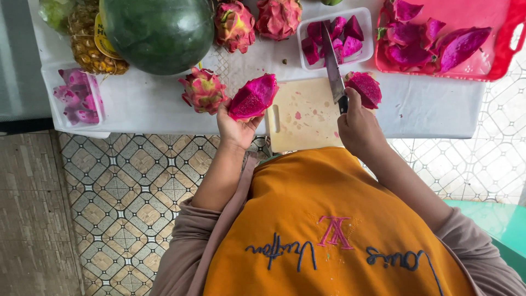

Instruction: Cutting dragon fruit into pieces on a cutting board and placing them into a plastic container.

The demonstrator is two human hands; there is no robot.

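Note:
My left hand [234, 127] holds a cut half of a dragon fruit [253, 97], its magenta flesh facing up, just left of a pale cutting board [303, 116]. My right hand [357, 125] grips a knife [333, 70] whose blade points away from me over a white tub of magenta fruit pieces [336, 38]. Another dragon fruit half [364, 87] lies at the board's far right corner, touching my right hand's fingers.
On the white-covered table [433, 107] are a whole dragon fruit [202, 90], two more [257, 21] behind, a watermelon [158, 33], a pineapple [90, 41], a tub of peels [76, 97] and a red tray of peels [438, 35]. Patterned tile floor lies below.

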